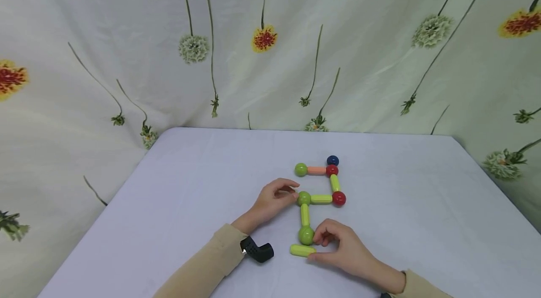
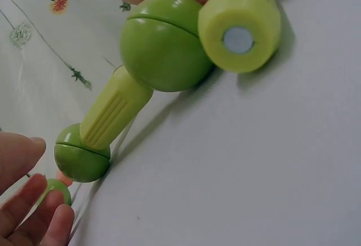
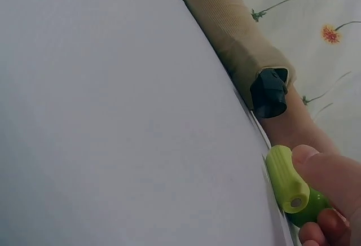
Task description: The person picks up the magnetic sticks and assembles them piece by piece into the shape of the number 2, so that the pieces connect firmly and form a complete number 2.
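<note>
Magnetic balls and rods form a bent chain on the table. My left hand [image 1: 272,201] is beside the chain's middle green ball [image 1: 304,198], its fingers loosely bent and holding nothing. At the near end sits another green ball [image 1: 306,235], with a loose yellow-green rod [image 1: 301,250] lying crosswise just in front of it. My right hand [image 1: 344,248] pinches that rod's right end, thumb on its near side and curled fingertips against the ball. The rod's round metal end shows in the right wrist view, below the thumb [image 3: 324,170].
Farther along the chain are two red balls [image 1: 339,198], a pink rod [image 1: 316,170], a far green ball [image 1: 301,169] and a dark blue ball [image 1: 332,160]. A white cloth covers the table [image 1: 190,171]. Behind it hangs a flower-printed curtain [image 1: 359,53].
</note>
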A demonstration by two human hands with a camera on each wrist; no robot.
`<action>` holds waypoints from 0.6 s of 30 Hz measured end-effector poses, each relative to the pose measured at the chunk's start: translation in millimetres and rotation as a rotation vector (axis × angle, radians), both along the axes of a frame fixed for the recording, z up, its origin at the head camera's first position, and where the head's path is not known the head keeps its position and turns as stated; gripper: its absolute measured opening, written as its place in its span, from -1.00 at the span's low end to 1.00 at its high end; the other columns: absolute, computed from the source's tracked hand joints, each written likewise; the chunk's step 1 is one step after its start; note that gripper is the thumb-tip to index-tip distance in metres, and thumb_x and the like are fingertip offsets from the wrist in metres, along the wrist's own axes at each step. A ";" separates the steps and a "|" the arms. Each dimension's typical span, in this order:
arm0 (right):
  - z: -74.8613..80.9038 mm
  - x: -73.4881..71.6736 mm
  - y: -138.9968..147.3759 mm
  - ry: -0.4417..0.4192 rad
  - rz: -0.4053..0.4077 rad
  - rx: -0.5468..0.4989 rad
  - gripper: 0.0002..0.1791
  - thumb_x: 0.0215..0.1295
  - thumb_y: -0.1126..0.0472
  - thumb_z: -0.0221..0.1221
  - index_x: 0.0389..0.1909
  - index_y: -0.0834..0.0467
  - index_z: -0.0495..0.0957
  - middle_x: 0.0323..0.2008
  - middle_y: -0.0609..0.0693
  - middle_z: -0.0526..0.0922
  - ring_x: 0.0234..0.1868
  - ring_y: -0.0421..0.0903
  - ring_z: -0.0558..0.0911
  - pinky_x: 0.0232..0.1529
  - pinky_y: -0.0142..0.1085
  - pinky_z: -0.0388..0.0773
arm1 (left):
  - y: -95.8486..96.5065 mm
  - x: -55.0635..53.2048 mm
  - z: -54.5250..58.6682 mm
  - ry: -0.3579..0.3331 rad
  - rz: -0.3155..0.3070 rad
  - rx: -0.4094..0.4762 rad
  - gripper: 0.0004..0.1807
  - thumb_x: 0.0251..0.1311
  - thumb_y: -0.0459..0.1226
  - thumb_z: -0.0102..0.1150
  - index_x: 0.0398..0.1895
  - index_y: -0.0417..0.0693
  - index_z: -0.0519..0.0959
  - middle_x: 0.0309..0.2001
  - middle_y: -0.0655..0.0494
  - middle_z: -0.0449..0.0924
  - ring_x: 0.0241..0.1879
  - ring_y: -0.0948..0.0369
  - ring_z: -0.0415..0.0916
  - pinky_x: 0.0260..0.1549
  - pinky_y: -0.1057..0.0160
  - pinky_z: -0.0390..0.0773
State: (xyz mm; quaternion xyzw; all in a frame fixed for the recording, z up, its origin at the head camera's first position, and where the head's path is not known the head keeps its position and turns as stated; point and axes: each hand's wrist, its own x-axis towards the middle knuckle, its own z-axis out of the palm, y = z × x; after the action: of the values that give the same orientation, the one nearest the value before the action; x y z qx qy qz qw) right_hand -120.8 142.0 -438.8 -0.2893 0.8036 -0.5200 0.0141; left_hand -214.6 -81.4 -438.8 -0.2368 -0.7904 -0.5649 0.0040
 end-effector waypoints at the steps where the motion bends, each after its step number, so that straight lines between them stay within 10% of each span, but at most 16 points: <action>1: 0.0 0.4 -0.1 -0.003 -0.004 0.006 -0.67 -0.05 0.06 0.43 -0.31 0.02 0.52 -0.35 -0.11 0.55 -0.35 -0.12 0.52 -0.31 -0.38 0.52 | -0.4 1.2 0.4 0.002 0.016 0.004 -0.74 0.17 -0.29 0.22 -0.06 -0.10 0.59 -0.08 0.00 0.57 -0.08 0.13 0.51 -0.10 0.27 0.50; 11: 2.3 4.6 -0.7 -0.055 -0.019 0.055 -0.70 -0.04 0.01 0.42 -0.32 -0.02 0.55 -0.39 -0.15 0.56 -0.36 -0.17 0.51 -0.32 -0.40 0.49 | 0.8 40.2 33.9 -0.016 0.011 0.008 -0.81 0.18 -0.38 0.17 -0.17 -0.31 0.59 -0.22 -0.06 0.61 -0.21 0.21 0.51 -0.23 0.30 0.50; 18: 0.9 7.1 -0.4 -0.020 -0.014 0.062 -0.74 -0.01 0.00 0.40 -0.32 -0.05 0.59 -0.40 -0.18 0.57 -0.37 -0.21 0.51 -0.32 -0.40 0.49 | -4.1 44.7 12.2 -0.061 -0.061 0.020 -0.83 0.18 -0.33 0.21 -0.20 -0.24 0.63 -0.24 0.04 0.62 -0.28 0.31 0.49 -0.25 0.36 0.50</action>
State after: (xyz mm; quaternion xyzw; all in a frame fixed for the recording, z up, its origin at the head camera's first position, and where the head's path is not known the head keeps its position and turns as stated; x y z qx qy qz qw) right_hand -113.7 141.6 -437.9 -0.2778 0.8211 -0.4978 0.0275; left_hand -169.9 -85.5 -426.6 -0.2435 -0.7769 -0.5796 -0.0349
